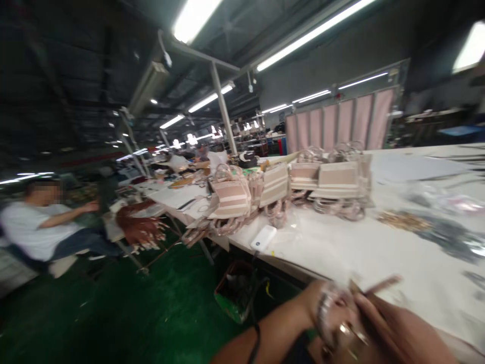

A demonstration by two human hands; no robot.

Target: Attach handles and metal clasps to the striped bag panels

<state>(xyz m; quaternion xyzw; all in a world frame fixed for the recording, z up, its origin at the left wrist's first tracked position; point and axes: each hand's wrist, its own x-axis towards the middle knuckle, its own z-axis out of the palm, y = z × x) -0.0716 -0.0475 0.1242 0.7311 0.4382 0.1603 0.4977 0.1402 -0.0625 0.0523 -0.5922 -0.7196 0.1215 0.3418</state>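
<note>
At the lower right, my left hand (316, 303) is closed around a pinkish strap piece with gold-coloured metal fittings (350, 336). Motion blurs its fingers, and the strap piece partly covers them. My right hand (411, 328) is close against the same piece, at the frame's bottom edge; its fingers are too smeared to make out. A narrow strip end (386, 284) sticks out above the two hands. Both hands are over the near edge of the white table (322, 253).
Striped beige-pink bags (337, 179) stand in a row along the table. A white power bank (264, 237) lies near the edge. Gold metal parts (403, 221) and plastic bags are at right. Below is a bin (235, 293); a seated person (41, 227) works at left beside brown straps (140, 225).
</note>
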